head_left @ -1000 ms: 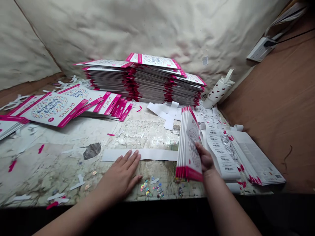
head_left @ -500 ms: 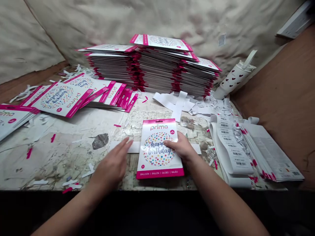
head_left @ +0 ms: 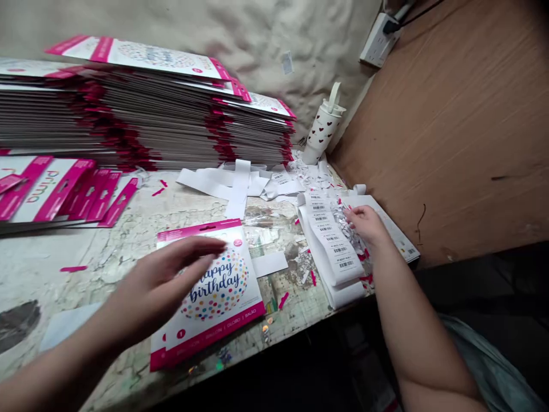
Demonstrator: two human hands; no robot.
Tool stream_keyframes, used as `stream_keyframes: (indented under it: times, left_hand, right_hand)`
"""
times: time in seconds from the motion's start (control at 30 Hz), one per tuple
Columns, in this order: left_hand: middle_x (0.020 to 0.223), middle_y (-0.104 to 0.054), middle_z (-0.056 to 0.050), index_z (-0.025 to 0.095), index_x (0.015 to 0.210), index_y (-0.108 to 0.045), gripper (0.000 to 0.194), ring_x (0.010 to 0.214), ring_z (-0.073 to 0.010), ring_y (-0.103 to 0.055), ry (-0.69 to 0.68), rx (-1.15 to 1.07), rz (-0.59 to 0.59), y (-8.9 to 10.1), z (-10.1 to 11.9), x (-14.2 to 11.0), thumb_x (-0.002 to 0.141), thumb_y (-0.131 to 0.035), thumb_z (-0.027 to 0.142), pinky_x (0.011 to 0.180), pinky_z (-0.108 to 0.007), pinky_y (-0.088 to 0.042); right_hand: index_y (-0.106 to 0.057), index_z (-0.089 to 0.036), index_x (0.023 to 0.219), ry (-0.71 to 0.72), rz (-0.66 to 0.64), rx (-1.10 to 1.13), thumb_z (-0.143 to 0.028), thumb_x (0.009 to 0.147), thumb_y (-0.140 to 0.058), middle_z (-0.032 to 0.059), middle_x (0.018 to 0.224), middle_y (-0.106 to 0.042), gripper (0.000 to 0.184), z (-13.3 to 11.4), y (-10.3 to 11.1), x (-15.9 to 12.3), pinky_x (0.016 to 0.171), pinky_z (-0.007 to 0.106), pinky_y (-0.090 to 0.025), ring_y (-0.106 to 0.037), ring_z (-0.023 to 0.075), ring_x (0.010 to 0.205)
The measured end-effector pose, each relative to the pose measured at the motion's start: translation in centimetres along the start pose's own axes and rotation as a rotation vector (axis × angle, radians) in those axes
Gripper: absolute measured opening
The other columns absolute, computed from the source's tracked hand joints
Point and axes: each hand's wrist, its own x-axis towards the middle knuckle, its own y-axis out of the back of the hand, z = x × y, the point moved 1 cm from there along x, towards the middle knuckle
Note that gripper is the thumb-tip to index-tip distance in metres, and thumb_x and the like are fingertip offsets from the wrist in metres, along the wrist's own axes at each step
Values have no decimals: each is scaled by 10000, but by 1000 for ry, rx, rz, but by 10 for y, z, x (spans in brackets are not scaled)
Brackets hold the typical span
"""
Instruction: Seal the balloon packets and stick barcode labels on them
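Two balloon packets (head_left: pixel 234 297) printed "happy birthday", with pink borders, lie overlapping near the table's front edge. Above them hovers my left hand (head_left: pixel 171 274), its fingers stretched out and holding nothing, covering the upper left of the print. My right hand (head_left: pixel 366 224) is at the right side, by the left edge of a pile of face-down packets (head_left: pixel 392 220). Its fingers are curled closed; what they grip, if anything, is hard to see. Just left of it runs a folded strip of barcode labels (head_left: pixel 332 240).
Tall stacks of packets (head_left: pixel 171 120) stand at the back, and more packets (head_left: pixel 55 183) lie fanned out at the left. White paper strips (head_left: pixel 242 186) and scraps cover the back right. A white tumbler with hearts (head_left: pixel 323 131) stands near the brown side wall (head_left: pixel 450 143).
The view has turned right. My right hand has let go of the front packet and moved to the right-hand pile. My left hand has come over the front packets, which now show offset edges.
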Motion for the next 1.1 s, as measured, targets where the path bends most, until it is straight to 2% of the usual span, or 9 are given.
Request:
stream_keyframes:
  times: [0.1, 0.23, 0.3, 0.4, 0.5, 0.6, 0.73, 0.87, 1.1]
  left_hand:
    - [942, -686, -70, 179, 925, -654, 260, 915, -203, -620, 112, -383, -292, -56, 43, 52, 720, -630, 337, 818, -320, -464]
    - [817, -678, -80, 128, 840, -635, 322, 714, -159, -630, 403, -587, -479, -121, 55, 87, 652, -723, 374, 683, -282, -470]
    - [765, -675, -80, 113, 804, -646, 346, 636, -145, -609, 488, -609, -520, -148, 53, 89, 616, -764, 378, 609, -265, -449]
    - [730, -681, -65, 105, 780, -671, 267, 586, -118, -583, 536, -707, -463, -177, 51, 89, 580, -799, 228, 560, -233, -417]
    - [740, -687, -28, 135, 788, -672, 184, 598, -94, -586, 532, -808, -381, -190, 52, 93, 625, -756, 152, 583, -211, -428]
    - [761, -690, -13, 154, 810, -663, 156, 608, -88, -598, 519, -907, -357, -192, 56, 98, 666, -722, 143, 614, -208, -463]
    - [816, -701, -60, 137, 892, -660, 148, 685, -138, -643, 519, -1024, -452, -196, 63, 100, 752, -647, 183, 703, -259, -524]
    - [889, -703, -79, 123, 957, -643, 174, 717, -149, -655, 501, -1052, -487, -204, 66, 101, 790, -598, 140, 714, -258, -536]
    - [989, -689, -100, 137, 1088, -597, 278, 809, -192, -659, 485, -993, -470, -208, 62, 104, 813, -586, 179, 730, -301, -541]
  right_hand:
    - [-450, -210, 730, -46, -130, 107, -295, 540, -727, -51, 550, -530, 346, 0, -25, 18, 448, 232, -352, -467, 111, 465]
    - [-408, -227, 768, 0, -229, 301, -261, 483, -739, -83, 592, -524, 438, -18, -39, 16, 491, 226, -404, -507, 102, 520]
    - [-394, -232, 777, 30, -236, 377, -290, 494, -739, -92, 614, -514, 450, -23, -36, 12, 527, 221, -420, -510, 90, 549]
    - [-385, -233, 782, 41, -234, 433, -348, 528, -745, -86, 641, -520, 455, -21, -24, 4, 528, 214, -413, -503, 84, 558]
    - [-420, -228, 817, 28, -303, 418, -421, 609, -721, -53, 689, -557, 415, -8, -6, -16, 523, 221, -407, -518, 100, 588]
    - [-474, -230, 852, 113, -374, 392, -339, 588, -773, -47, 729, -562, 413, 10, 9, -44, 604, 234, -436, -543, 109, 667]
    - [-550, -223, 851, 301, -268, 291, -281, 630, -750, -26, 780, -574, 303, 25, 16, -70, 690, 264, -462, -561, 125, 729]
    - [-619, -210, 953, 367, -217, 82, -309, 711, -690, 27, 864, -639, 271, 25, 17, -75, 729, 312, -485, -595, 164, 777]
    - [-589, -213, 741, 621, -101, -203, -290, 781, -619, 14, 738, -602, 91, 18, 26, -79, 714, 314, -471, -574, 171, 734]
